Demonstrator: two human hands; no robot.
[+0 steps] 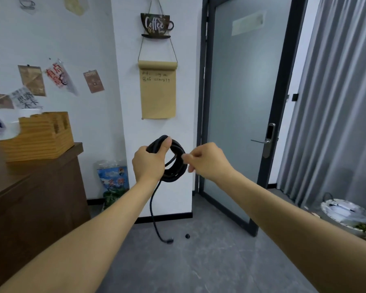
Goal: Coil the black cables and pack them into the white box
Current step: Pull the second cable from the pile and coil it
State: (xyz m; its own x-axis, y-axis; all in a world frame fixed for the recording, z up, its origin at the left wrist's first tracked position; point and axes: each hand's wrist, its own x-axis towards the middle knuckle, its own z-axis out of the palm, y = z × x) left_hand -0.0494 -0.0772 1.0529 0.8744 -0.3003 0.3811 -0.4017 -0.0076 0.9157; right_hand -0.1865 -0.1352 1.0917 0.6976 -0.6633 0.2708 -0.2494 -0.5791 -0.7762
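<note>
In both hands (150, 163): coiled blk cable (175, 166)

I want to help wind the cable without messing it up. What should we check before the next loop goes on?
1. Left hand grips the black cable coil: ok.
2. Right hand pinches a strand at the coil's right side: ok.
3. Loops lie together, none slipping off: ok.
4. Loose tail fully wound: not ok, it hangs down, plug end near the floor.
5. Tail free of knots: ok.
6. White box ready: cannot tell, none clearly in view.
</note>
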